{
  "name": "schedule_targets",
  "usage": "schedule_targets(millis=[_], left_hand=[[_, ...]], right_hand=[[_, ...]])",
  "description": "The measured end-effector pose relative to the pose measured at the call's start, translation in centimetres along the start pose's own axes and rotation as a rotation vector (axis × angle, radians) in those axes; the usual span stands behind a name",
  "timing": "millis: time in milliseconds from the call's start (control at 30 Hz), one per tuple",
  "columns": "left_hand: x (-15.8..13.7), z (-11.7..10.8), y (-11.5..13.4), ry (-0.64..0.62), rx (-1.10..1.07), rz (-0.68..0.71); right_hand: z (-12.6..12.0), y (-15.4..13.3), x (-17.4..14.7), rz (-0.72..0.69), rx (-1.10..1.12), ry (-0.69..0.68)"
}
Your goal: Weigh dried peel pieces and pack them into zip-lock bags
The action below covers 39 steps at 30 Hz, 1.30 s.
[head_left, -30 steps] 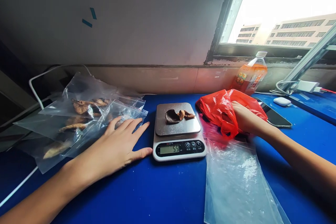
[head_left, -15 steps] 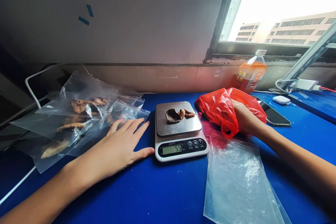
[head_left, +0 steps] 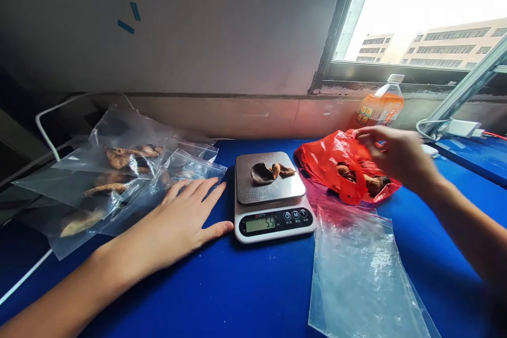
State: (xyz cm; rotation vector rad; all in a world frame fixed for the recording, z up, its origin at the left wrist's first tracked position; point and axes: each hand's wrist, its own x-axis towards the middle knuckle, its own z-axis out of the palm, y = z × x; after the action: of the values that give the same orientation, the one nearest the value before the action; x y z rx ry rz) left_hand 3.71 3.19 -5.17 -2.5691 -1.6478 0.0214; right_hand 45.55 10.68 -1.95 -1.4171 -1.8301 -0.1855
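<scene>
A kitchen scale [head_left: 273,222] stands before me, its display showing what looks like 5.5. Pieces of dried mushroom [head_left: 264,174] rest on its metal plate. My left hand [head_left: 190,211] lies flat with fingers spread, the thumb tip at the scale's left edge and the fingertips over clear zip bags [head_left: 190,163]. Over the back right rim of a red plastic bag [head_left: 325,158] is my right hand [head_left: 396,156], fingers bent and blurred; whether they grip the bag's edge is unclear. Brown dried mushrooms [head_left: 374,185] show in the bag's opening.
Flat clear plastic bags [head_left: 356,269] lie right of the scale. Clear bags with dried slices [head_left: 130,158] are piled at left beside a white cable [head_left: 45,137]. A drink bottle [head_left: 382,103] stands by the window, a white charger [head_left: 461,128] at far right, on the blue table [head_left: 245,296].
My right hand has come up out of the red bag and moved to its back right rim. The bag's opening now shows the mushrooms. My left hand has stayed put.
</scene>
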Motion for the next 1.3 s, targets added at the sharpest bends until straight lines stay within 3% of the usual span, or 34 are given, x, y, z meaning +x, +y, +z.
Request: schedule_targets(millis=[100,167,233,333,433,600,833,900,1033,1100,1300], left_hand=[[0.1,0.2,0.0,0.010,0.012,0.007],[0.1,0.4,0.0,0.015,0.016,0.004],[0.1,0.5,-0.1,0.032,0.006,0.002],[0.1,0.6,-0.2,0.074,-0.017,0.014],[0.0,0.7,-0.3,0.093,-0.005,0.039],[0.0,0.8,-0.2,0.110,0.014,0.058],[-0.1,0.4,0.0,0.067,0.030,0.041],[-0.1,0.2,0.0,0.056,0.011,0.006],[0.1,-0.3,-0.3,0.047,0.023,-0.124],[0.3,-0.4,-0.4,0.031,0.044,-0.167],[0.4,-0.1,-0.6,0.053,0.026,-0.167]], right_hand=[[-3.0,0.3,0.2,0.155,0.005,0.371],[-3.3,-1.3,-0.6,0.122,0.037,0.466],[-2.2,-4.2,-1.9,-0.085,0.010,0.381],[0.9,-8.5,-4.0,-0.485,0.055,0.128],[3.8,-10.6,-5.0,-0.627,0.084,0.003],[5.5,-10.1,-4.6,-0.631,0.139,-0.084],[2.8,-8.7,-3.8,-0.678,0.080,0.021],[1.9,-7.9,-3.7,-0.633,0.075,-0.075],[1.2,-6.9,-4.1,-0.608,0.035,-0.497],[1.4,-7.1,-4.5,-0.598,-0.034,-0.635],[1.9,-7.9,-5.2,-0.557,-0.039,-0.700]])
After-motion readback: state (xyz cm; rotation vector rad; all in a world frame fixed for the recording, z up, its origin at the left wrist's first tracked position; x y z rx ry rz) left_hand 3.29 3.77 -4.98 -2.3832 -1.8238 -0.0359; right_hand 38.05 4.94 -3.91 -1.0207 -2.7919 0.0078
